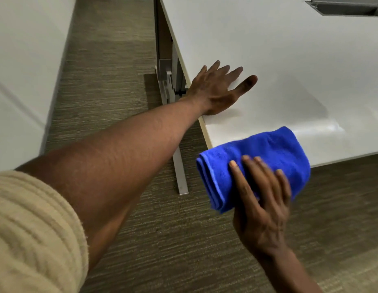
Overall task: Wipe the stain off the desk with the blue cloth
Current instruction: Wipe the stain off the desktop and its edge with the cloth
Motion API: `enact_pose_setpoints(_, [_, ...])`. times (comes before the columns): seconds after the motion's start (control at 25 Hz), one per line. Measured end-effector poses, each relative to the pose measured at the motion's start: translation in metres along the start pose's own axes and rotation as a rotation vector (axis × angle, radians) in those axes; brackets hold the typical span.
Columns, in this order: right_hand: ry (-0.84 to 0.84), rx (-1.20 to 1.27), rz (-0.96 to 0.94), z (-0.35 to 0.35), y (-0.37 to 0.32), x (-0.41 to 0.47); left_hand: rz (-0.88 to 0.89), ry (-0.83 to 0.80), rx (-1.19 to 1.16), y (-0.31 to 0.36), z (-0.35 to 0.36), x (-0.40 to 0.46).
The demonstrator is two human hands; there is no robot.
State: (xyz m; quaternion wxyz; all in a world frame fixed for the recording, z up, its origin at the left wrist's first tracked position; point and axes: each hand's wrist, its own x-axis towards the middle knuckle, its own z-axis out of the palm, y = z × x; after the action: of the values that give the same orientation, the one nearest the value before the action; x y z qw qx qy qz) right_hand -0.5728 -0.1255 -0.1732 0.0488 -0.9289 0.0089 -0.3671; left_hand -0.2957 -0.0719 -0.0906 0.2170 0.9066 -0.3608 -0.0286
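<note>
The white desk fills the upper right of the head view. My left hand lies flat on the desk near its left edge, fingers straight and spread. A folded blue cloth hangs over the desk's near corner, partly off the edge. My right hand holds the cloth from below, fingers laid up over its near side. The thumb is hidden. No stain shows plainly on the desk; a faint sheen lies just beyond the cloth.
Grey-brown carpet covers the floor left of and below the desk. A grey metal desk leg and foot stand under the left edge. A white panel rises at far left. A grey cable tray opening sits at the desk's far right.
</note>
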Motion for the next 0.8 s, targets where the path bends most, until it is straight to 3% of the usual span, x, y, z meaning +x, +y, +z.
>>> enact_pose_setpoints(0.16, [0.029,0.067,0.146,0.013,-0.031,0.0,0.007,-0.003,0.002,0.002,0.001,0.001])
enact_pose_setpoints(0.4, [0.042,0.036,0.135,0.024,-0.05,0.049,-0.008,-0.016,0.019,0.004,0.0,0.001])
enact_pose_setpoints(0.68, [0.067,0.006,0.126,0.015,-0.051,0.018,0.01,-0.013,0.006,0.002,-0.002,-0.001])
enact_pose_setpoints(0.8, [-0.004,-0.06,0.202,0.012,-0.063,0.031,0.009,0.006,-0.018,0.001,-0.001,-0.001])
